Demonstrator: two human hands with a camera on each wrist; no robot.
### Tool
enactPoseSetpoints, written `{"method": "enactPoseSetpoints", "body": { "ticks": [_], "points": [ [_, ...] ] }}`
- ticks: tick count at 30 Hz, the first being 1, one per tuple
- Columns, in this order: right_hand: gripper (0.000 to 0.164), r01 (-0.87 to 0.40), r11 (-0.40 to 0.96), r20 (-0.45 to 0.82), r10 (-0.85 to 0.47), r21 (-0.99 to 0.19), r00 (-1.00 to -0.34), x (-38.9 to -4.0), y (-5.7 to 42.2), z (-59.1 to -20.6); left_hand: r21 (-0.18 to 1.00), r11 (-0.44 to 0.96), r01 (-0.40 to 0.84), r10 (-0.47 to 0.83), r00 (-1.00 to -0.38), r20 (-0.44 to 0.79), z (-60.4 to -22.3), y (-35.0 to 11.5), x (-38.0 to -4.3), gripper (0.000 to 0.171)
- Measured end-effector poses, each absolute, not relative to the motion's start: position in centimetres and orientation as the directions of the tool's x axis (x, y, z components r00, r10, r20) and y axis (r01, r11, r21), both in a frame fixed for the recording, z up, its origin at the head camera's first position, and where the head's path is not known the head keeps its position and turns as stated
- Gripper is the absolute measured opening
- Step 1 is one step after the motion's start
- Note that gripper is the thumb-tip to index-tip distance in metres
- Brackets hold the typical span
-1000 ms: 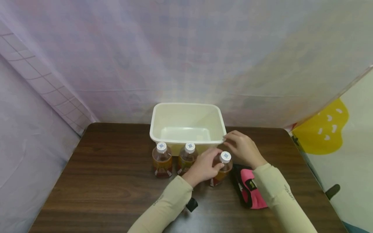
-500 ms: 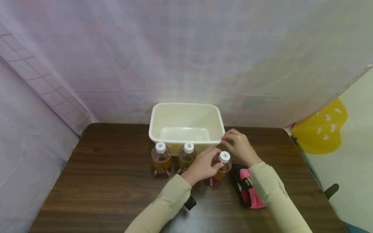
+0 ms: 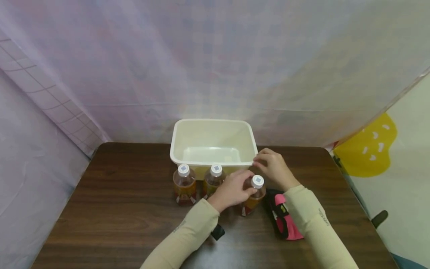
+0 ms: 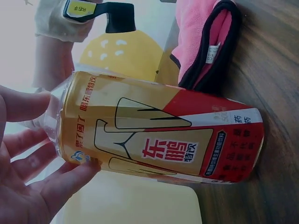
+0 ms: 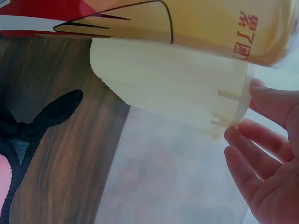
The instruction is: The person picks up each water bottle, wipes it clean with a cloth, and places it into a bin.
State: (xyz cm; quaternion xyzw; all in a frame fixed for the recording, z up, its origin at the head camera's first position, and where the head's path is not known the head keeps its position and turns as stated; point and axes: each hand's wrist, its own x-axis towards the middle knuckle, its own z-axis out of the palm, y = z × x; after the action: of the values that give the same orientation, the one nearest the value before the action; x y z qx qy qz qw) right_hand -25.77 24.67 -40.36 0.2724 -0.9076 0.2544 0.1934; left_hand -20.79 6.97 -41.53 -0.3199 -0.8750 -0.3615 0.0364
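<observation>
My left hand (image 3: pixel 233 188) holds the rightmost drink bottle (image 3: pixel 252 200) around its clear shoulder, just below the white cap. The left wrist view shows the gold-and-red label of this bottle (image 4: pixel 159 135), with the thumb on one side and fingers on the other. Whether its base touches the table cannot be told. My right hand (image 3: pixel 273 168) pinches the rim at the front right corner of a cream plastic bin (image 3: pixel 215 163). In the right wrist view, thumb and fingertips meet that bin rim (image 5: pixel 244 105). Two similar bottles, one left (image 3: pixel 184 186) and one middle (image 3: pixel 212 183), stand before the bin.
A pink-and-black fabric item (image 3: pixel 285 218) lies right of the held bottle, partly under the right sleeve. A black strap piece (image 3: pixel 217 232) shows by the left forearm. Behind the brown wooden table (image 3: pixel 117 209) hangs a pale curtain (image 3: pixel 215 67).
The whole head view has slid slightly, so everything appears a little further left. My right forearm has shifted slightly left, its fingers still at the bin corner. The left hand keeps its hold on the bottle.
</observation>
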Motion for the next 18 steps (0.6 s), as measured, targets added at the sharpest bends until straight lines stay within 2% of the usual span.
{"method": "enactPoseSetpoints", "body": {
  "ticks": [10, 18],
  "points": [
    [0.008, -0.58, 0.726, 0.471, -0.392, -0.369, -0.79, -25.7, 24.6, -40.2, 0.615, 0.513, 0.598, 0.544, -0.781, 0.306, -40.0, 6.6, -20.9, 0.03],
    [0.007, -0.554, 0.737, 0.436, -0.384, -0.386, -0.814, -25.6, 24.6, -40.3, 0.601, 0.523, 0.605, 0.573, -0.771, 0.278, -36.7, 5.1, -20.4, 0.032]
  ]
}}
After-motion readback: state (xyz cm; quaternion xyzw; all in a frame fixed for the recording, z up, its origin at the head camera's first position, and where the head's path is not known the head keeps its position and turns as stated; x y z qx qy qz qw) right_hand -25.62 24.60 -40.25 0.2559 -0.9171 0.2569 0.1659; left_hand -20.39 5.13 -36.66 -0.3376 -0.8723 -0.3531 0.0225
